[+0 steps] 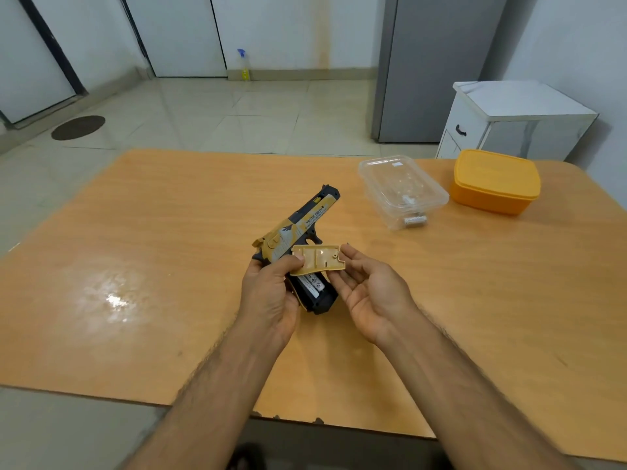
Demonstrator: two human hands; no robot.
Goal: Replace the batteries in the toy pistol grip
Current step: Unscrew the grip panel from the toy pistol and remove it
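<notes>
A yellow and black toy pistol (307, 218) is held above the middle of the table, barrel pointing away. My left hand (271, 293) grips it around the back of the grip. The grip's compartment is uncovered, and white batteries (314, 284) show inside it. The tan grip cover (319, 259) is lifted off the grip, its inner side up. My left thumb presses its left end, and the fingertips of my right hand (369, 290) hold its right edge. A clear plastic tub (402, 188) at the back right holds loose batteries (414, 220).
An orange lidded box (495, 181) stands right of the clear tub on the wooden table (135, 266). Behind the table are a white cabinet (509, 123), a grey fridge (437, 62) and a spray bottle (244, 64) on the tiled floor.
</notes>
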